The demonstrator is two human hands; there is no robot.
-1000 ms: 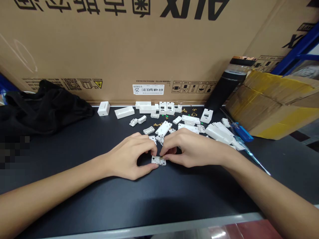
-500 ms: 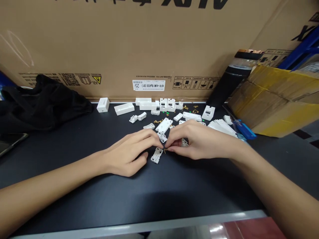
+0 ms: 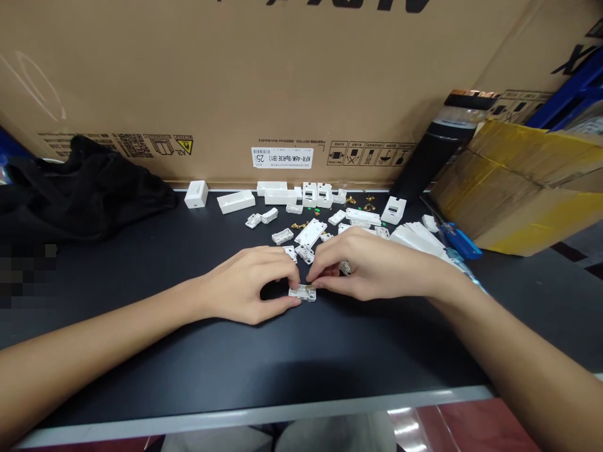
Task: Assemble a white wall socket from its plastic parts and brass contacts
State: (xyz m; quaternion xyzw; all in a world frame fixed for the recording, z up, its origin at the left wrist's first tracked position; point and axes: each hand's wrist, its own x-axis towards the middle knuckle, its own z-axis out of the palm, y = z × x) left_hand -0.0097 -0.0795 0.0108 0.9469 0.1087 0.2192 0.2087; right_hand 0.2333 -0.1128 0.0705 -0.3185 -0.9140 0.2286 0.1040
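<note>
Between the thumb and index finger of my left hand (image 3: 252, 282) is a small white plastic housing (image 3: 301, 293), lying on the dark tabletop. My right hand (image 3: 362, 263) pinches a tiny brass contact piece (image 3: 309, 287) at the right end of that housing. Whether the piece is seated or only touching, I cannot tell. Just beyond the fingertips lie a small white slotted part (image 3: 305, 253) and a flat white plate (image 3: 311, 233). Another white part (image 3: 345, 268) is partly hidden by my right hand.
White plastic boxes (image 3: 236, 201), covers (image 3: 393, 210) and brass pieces (image 3: 370, 203) are scattered toward the back. Behind them stands a large cardboard carton (image 3: 226, 81). A black bottle (image 3: 436, 147), blue-handled tool (image 3: 464, 242) and taped box (image 3: 522, 188) are right; black cloth (image 3: 85, 194) lies left.
My left hand has taken hold of the white housing and turned it sideways. My right hand has brought the brass piece over to the housing's right end.
</note>
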